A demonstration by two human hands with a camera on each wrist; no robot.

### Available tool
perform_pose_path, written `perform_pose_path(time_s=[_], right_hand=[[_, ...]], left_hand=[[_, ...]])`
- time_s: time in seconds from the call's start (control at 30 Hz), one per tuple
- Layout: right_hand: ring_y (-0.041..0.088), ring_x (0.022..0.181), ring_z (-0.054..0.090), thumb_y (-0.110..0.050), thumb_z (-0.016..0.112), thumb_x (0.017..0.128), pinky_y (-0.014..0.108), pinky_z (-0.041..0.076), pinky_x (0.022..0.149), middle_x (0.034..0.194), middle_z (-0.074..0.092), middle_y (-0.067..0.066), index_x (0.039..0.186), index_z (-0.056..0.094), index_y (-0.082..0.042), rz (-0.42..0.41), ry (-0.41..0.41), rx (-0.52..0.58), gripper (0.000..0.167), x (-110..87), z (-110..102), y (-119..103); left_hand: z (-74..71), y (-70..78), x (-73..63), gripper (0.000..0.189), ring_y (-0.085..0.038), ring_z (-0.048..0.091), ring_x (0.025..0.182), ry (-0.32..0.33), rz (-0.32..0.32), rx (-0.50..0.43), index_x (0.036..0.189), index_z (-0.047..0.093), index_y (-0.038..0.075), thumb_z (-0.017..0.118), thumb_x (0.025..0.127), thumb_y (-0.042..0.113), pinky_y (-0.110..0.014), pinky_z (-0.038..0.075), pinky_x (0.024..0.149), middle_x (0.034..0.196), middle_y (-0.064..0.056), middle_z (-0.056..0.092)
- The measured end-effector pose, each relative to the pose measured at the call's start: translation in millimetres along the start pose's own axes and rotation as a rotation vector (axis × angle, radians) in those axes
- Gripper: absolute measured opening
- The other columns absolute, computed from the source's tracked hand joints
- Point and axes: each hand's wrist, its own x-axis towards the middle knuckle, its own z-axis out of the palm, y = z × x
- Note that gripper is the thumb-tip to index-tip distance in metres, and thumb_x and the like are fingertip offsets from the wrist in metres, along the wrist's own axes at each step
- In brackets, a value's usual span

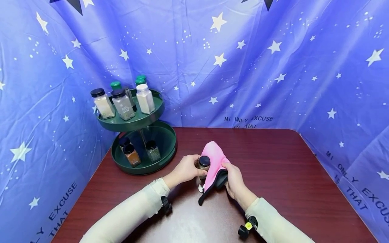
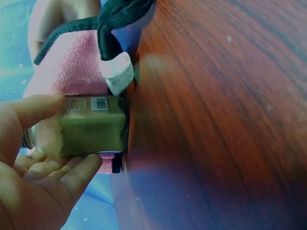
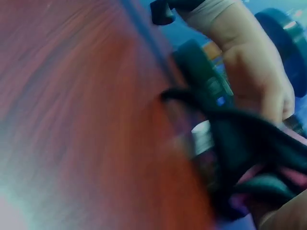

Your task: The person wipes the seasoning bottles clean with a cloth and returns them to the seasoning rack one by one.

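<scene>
My left hand [image 1: 188, 167] holds a square spice jar [image 2: 93, 125] with a dark lid, thumb on one side and fingers on the other. Greenish-brown contents and a barcode label show in the left wrist view, the base close to the tabletop. My right hand [image 1: 235, 179] grips a fuzzy pink cloth [image 1: 212, 157] with black edging [image 3: 235, 124] and a white tag [image 2: 119, 74]. The cloth lies right up against the jar's far side. Part of my right fingers is hidden behind the black edging.
A green two-tier rack [image 1: 130, 126] stands on the left of the reddish-brown table [image 1: 267, 162]. Its upper tier bears several jars with black, white and green lids; its lower tier, a jar of orange-brown spice [image 1: 132, 156] and others. Blue star-patterned curtains [image 1: 194, 60] enclose the table.
</scene>
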Motion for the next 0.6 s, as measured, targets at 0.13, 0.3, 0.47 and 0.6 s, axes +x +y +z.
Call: perform_pose_path(time_s=[0.13, 0.3, 0.47, 0.6], right_hand=[[0.005, 0.074, 0.062, -0.005, 0.048, 0.098, 0.021, 0.054, 0.071, 0.077, 0.064, -0.005, 0.082, 0.062, -0.010, -0.043, 0.002, 0.020, 0.022, -3.9, 8, -17], [0.005, 0.073, 0.063, -0.003, 0.046, 0.099, 0.021, 0.054, 0.069, 0.078, 0.065, -0.004, 0.082, 0.066, -0.010, -0.113, -0.019, 0.136, 0.028, -9.3, 15, -37], [0.006, 0.081, 0.064, -0.004, 0.046, 0.098, 0.021, 0.055, 0.077, 0.085, 0.066, -0.003, 0.086, 0.066, -0.009, -0.147, 0.001, 0.102, 0.024, -9.8, 16, -30], [0.003, 0.087, 0.061, -0.005, 0.048, 0.097, 0.018, 0.052, 0.081, 0.092, 0.068, -0.005, 0.094, 0.068, -0.008, -0.117, 0.045, -0.052, 0.020, -6.6, 9, -10]], left_hand=[[2.1, -0.2, -0.2, 0.033, -0.006, 0.064, 0.074, 0.004, 0.001, -0.007, 0.102, 0.072, 0.015, 0.091, 0.077, 0.026, -0.026, 0.053, 0.072, 0.084, 0.009, 0.073], [5.3, -0.7, -1.1, 0.030, -0.006, 0.062, 0.072, -0.005, -0.005, -0.019, 0.098, 0.072, 0.016, 0.090, 0.077, 0.024, -0.025, 0.052, 0.069, 0.080, 0.011, 0.072], [4.2, -0.7, -0.6, 0.030, -0.006, 0.061, 0.071, -0.003, 0.000, -0.014, 0.098, 0.072, 0.016, 0.090, 0.076, 0.024, -0.025, 0.051, 0.068, 0.080, 0.011, 0.072], [1.2, -0.7, 1.0, 0.031, -0.006, 0.062, 0.073, 0.010, 0.005, 0.009, 0.099, 0.072, 0.015, 0.091, 0.076, 0.025, -0.025, 0.052, 0.070, 0.082, 0.010, 0.072]])
